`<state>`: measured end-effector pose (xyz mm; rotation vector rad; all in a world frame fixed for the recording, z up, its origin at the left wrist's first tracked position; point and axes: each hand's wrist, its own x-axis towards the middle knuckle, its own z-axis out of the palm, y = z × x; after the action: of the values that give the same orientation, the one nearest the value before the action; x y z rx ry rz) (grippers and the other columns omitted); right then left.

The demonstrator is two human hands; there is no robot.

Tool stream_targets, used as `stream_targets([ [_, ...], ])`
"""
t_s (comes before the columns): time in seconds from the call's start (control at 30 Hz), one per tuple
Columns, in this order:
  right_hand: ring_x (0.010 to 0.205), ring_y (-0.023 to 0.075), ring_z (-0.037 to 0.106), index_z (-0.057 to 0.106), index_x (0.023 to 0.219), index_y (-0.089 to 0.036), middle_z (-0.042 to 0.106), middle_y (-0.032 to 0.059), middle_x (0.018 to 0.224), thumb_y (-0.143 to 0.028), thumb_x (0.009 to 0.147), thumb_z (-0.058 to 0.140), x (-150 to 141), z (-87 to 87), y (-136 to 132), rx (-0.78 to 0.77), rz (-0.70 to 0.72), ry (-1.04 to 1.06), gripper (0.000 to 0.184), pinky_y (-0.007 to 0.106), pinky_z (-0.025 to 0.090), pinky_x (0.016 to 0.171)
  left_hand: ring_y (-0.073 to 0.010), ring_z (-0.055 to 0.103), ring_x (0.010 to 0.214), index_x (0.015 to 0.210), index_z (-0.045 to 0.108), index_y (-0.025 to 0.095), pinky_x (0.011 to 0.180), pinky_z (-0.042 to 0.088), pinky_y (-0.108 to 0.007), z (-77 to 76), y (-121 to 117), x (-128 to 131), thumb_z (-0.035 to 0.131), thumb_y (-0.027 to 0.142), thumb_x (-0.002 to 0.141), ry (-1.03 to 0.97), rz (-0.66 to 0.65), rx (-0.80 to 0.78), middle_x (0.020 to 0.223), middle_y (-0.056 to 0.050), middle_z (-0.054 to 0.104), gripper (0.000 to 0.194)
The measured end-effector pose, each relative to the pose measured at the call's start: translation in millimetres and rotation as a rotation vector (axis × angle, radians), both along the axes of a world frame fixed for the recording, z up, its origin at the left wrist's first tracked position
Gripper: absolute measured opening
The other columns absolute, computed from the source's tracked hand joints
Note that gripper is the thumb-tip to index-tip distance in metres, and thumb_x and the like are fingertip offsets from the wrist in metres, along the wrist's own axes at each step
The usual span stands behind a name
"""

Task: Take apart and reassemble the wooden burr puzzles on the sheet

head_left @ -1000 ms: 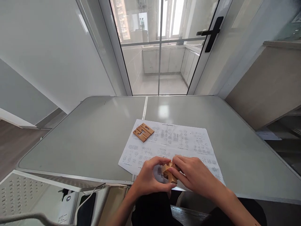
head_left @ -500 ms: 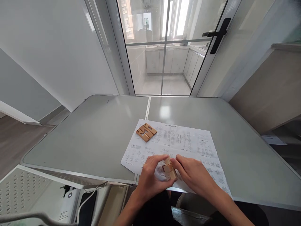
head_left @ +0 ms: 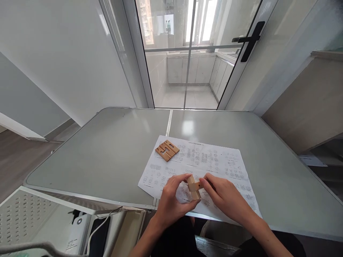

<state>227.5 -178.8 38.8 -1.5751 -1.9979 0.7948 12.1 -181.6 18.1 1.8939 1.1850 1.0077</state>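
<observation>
Near the table's front edge, a small light-wood interlocking puzzle (head_left: 193, 187) is held above the printed sheet. My left hand (head_left: 174, 198) is closed on it, with the fingertips at its top end and the thumb at its bottom end. From the right, my right hand (head_left: 219, 192) pinches the end of a wooden puzzle piece that sticks out sideways from the block. Its fingertips partly hide that end. Beyond my hands, flat brown wooden puzzle pieces (head_left: 167, 150) with cut-out slots lie side by side on the sheet's upper left.
A white instruction sheet (head_left: 230, 167) with small diagrams lies on the grey table (head_left: 115, 150). At the lower left is a white perforated container (head_left: 32, 217) holding a white box (head_left: 79, 230) and a cable (head_left: 93, 232). A glass door (head_left: 184, 71) stands behind the table.
The puzzle has turned a little in my left hand, and the sideways piece now shows further out to the right. My right hand has shifted slightly right and up, keeping its pinch.
</observation>
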Motion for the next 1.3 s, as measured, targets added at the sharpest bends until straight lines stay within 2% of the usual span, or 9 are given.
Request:
stream_targets([
  [0.17,0.059,0.0175,0.048,0.043,0.073,-0.025,0.055,-0.0012,0.065,-0.059,0.11,0.035,16,-3.9,3,-0.108,-0.052,0.185,0.051,0.03,0.037,0.059,-0.0239,0.069,0.115,0.136,0.06,0.029,0.103,0.055,-0.039,-0.9,1,0,0.088,0.024,0.076,-0.005,0.024,0.022,0.127,-0.004,0.072,0.067],
  [0.3,0.059,0.0171,0.047,0.045,0.073,-0.025,0.051,-0.0021,0.063,-0.066,0.108,0.033,23,-21.9,1,-0.205,-0.124,0.364,0.056,0.031,0.04,0.06,-0.0224,0.07,0.102,0.134,0.061,0.027,0.096,0.058,-0.038,-1.4,1,0,0.089,0.026,0.075,-0.005,0.139,0.021,0.121,-0.004,0.074,0.065],
  [0.5,0.059,0.0174,0.05,0.047,0.073,-0.025,0.052,-0.0015,0.063,-0.067,0.108,0.033,24,-47.1,-6,-0.154,-0.222,0.462,0.057,0.031,0.042,0.062,-0.0227,0.069,0.101,0.138,0.057,0.028,0.095,0.058,-0.04,-7.9,7,-6,0.087,0.036,0.08,0.041,0.296,0.046,0.128,-0.006,0.072,0.066],
  [0.77,0.056,0.0176,0.05,0.049,0.07,-0.024,0.054,-0.0007,0.06,-0.064,0.108,0.036,18,-44.8,-8,-0.071,-0.222,0.423,0.056,0.03,0.043,0.059,-0.0312,0.063,0.122,0.133,0.058,0.025,0.107,0.051,-0.05,-11.0,38,-54,0.078,0.046,0.086,0.24,0.484,0.047,0.131,-0.009,0.067,0.056],
  [0.93,0.057,0.0177,0.05,0.049,0.071,-0.025,0.054,-0.0005,0.061,-0.064,0.108,0.035,19,-48.0,-6,-0.073,-0.223,0.43,0.056,0.031,0.043,0.06,-0.0338,0.06,0.123,0.128,0.061,0.023,0.111,0.047,-0.054,-14.3,58,-73,0.077,0.045,0.086,0.358,0.483,0.109,0.128,-0.009,0.068,0.05],
  [1.13,0.057,0.0175,0.049,0.049,0.072,-0.025,0.053,-0.0013,0.062,-0.064,0.108,0.037,18,-45.3,-9,-0.092,-0.232,0.449,0.055,0.031,0.042,0.06,-0.0343,0.059,0.121,0.132,0.062,0.022,0.109,0.048,-0.054,-17.0,75,-78,0.078,0.049,0.086,0.397,0.48,0.095,0.127,-0.01,0.067,0.056],
  [1.23,0.058,0.0175,0.048,0.048,0.072,-0.025,0.052,-0.0014,0.063,-0.063,0.108,0.036,17,-42.0,-9,-0.1,-0.232,0.454,0.054,0.031,0.041,0.061,-0.0372,0.055,0.125,0.138,0.06,0.021,0.108,0.049,-0.057,-12.6,70,-72,0.082,0.053,0.083,0.409,0.518,0.138,0.132,-0.013,0.061,0.068],
  [1.27,0.058,0.0176,0.048,0.047,0.071,-0.025,0.052,-0.0014,0.063,-0.063,0.108,0.036,17,-41.2,-9,-0.1,-0.233,0.456,0.054,0.031,0.041,0.061,-0.0375,0.054,0.127,0.139,0.059,0.021,0.107,0.05,-0.057,-9.9,65,-67,0.081,0.053,0.084,0.396,0.527,0.176,0.133,-0.014,0.059,0.067],
  [1.3,0.058,0.0177,0.048,0.047,0.072,-0.025,0.052,-0.0014,0.063,-0.063,0.108,0.036,17,-40.6,-9,-0.099,-0.232,0.458,0.054,0.031,0.041,0.061,-0.0359,0.055,0.126,0.138,0.06,0.022,0.107,0.05,-0.056,-6.8,59,-62,0.078,0.049,0.089,0.365,0.522,0.232,0.133,-0.014,0.058,0.059],
])
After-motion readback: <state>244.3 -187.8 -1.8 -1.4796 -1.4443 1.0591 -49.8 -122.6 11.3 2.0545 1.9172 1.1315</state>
